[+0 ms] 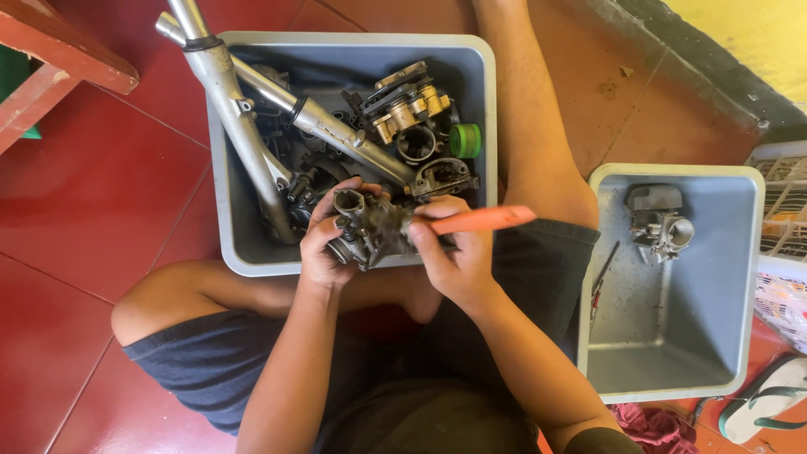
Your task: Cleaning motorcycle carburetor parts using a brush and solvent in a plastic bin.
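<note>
Head view: carburetor (370, 229) gripped in left hand (322, 249).

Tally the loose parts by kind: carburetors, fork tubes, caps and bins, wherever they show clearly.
Grey bins: 2
Carburetor-type metal bodies clearly visible: 4 (held, right bin, two in left bin)
Metal fork tubes: 2
Green cap: 1
Total: 9; darker parts underneath can't be counted.
</note>
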